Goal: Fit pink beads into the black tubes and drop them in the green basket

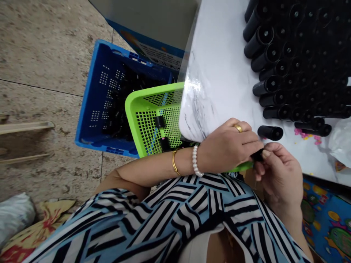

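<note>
My left hand (229, 144), with a gold ring, a gold bangle and a pearl bracelet, is closed around a small black tube part (257, 156) at the near edge of the white marble table (219, 73). My right hand (279, 171) pinches the same black part from the other side. One loose black tube (270, 132) lies on the table just beyond my fingers. A large heap of black tubes (296, 58) fills the table's far right.
A green mesh basket (137, 106) with a few black pieces sits under the table edge beside my left arm. Behind it stands a blue crate (90, 98) holding black parts. A cardboard box (153, 47) stands beyond. Clear plastic (341, 140) lies at right.
</note>
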The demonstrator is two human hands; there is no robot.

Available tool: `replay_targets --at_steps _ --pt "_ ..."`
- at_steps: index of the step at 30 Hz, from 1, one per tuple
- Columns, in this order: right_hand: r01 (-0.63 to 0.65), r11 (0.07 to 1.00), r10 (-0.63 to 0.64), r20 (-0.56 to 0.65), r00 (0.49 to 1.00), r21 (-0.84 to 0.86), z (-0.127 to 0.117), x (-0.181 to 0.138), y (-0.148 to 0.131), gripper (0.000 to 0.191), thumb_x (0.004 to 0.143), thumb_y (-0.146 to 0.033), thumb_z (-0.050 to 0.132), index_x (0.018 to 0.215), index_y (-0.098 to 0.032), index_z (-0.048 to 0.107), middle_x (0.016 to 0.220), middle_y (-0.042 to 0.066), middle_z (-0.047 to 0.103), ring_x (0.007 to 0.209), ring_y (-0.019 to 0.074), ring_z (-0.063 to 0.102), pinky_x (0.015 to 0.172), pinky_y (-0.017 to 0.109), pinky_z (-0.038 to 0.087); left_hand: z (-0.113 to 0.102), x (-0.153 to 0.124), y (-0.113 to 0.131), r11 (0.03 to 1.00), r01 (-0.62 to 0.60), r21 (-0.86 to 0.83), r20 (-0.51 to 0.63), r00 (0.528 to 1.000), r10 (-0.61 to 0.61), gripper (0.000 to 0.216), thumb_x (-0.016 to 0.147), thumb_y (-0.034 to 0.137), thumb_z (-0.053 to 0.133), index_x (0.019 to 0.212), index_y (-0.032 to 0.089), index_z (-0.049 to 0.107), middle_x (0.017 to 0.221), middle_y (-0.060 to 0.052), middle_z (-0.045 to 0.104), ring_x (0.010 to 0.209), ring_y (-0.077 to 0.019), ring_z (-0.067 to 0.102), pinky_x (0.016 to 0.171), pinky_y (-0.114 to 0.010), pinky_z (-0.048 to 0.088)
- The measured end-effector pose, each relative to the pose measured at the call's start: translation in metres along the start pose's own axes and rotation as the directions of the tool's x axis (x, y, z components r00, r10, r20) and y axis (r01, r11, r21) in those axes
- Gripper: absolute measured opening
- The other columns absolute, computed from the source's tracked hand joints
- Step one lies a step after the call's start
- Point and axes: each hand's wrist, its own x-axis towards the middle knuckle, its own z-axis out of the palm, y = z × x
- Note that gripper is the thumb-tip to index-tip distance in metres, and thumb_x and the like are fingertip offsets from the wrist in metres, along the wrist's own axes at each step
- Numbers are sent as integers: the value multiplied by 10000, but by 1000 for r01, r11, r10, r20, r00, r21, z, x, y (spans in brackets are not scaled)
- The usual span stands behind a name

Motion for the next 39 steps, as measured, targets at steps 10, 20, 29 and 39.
replay_targets --at_steps 10,20,29,39 --pt "22 999 -21 27 999 -45 5 2 7 398 925 -350 826 751 -240 486 531 -96 537 446 80 499 511 199 500 3 1 2 998 55 3 -22 998 -55 217 1062 345 625 1088 161 736 1048 -42 765 931 -221 609 835 -410 421" --pt "-104 989 71 271 960 108 -23 13 2 306 853 -416 855 811 -237 610 638 -36 673 598 139 670 722 315 635 3 3 -1 998 56 30 38 998 -57 283 989 448 750 1091 183 732 1058 -42 756 974 -228 622 862 -396 410" --pt "199 957 -222 -89 971 -213 -21 6 11 254 888 -382 833 873 -235 626 682 -41 650 586 140 612 620 288 546 1 2 4 998 5 55 34 999 -7 215 970 358 660 1040 159 702 1024 -65 705 940 -246 600 833 -408 408" --pt "512 320 -777 88 623 -797 -25 26 24 160 946 -240 781 1102 -255 811 978 39 775 849 198 701 770 357 568 7 2 5 988 109 109 -36 994 -105 223 1004 321 619 1126 153 702 1074 -80 723 997 -261 607 901 -419 447"
